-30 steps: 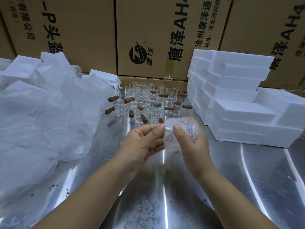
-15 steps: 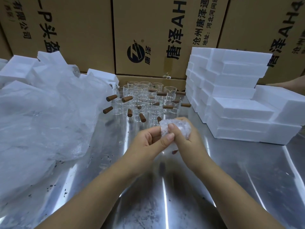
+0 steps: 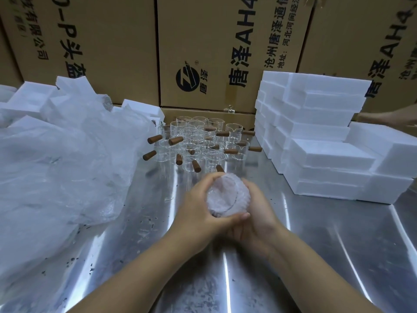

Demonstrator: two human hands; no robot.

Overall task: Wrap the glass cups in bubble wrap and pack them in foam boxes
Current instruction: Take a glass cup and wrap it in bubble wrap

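Two hands now curl fully round the wrapped cup [image 3: 225,197], left hand [image 3: 195,211] and right hand [image 3: 259,222], above the near table [image 3: 316,245]; before, fingertips only pinched the wrap. I judge the wrapping is almost finished.
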